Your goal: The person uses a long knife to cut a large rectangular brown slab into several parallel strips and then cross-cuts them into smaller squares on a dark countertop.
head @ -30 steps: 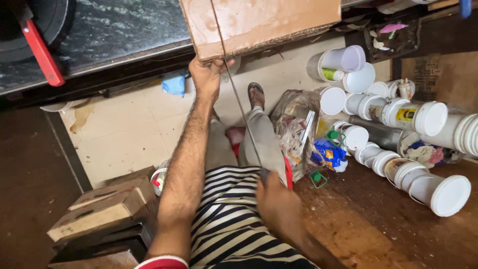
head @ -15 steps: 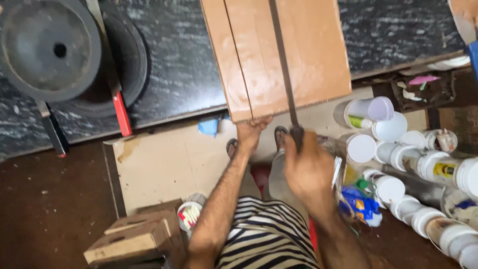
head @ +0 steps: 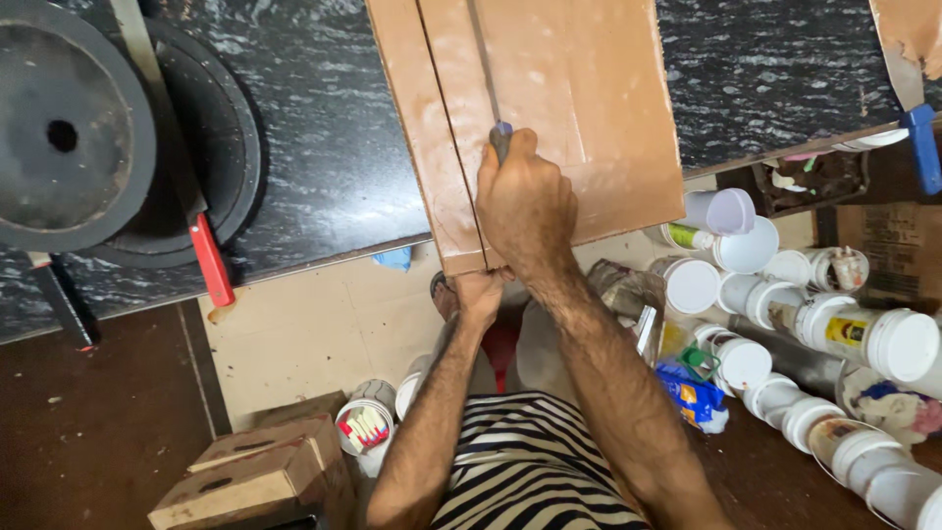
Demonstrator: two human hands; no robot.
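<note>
Your two forearms are bare from the elbow down, with no sleeves, watch, bracelet or glove on either one. Both are covered in dark hair, thicker along the outer edges. Your right hand (head: 525, 201) shows its back to the camera, knuckles and tendons standing out, no ring visible. Your left hand (head: 478, 291) is mostly hidden, only the wrist and part of the palm side showing. You wear a garment with narrow black and white horizontal stripes (head: 530, 461), seen across your lap at the bottom of the view. Below it, one foot in a sandal (head: 444, 291) shows, partly hidden.
</note>
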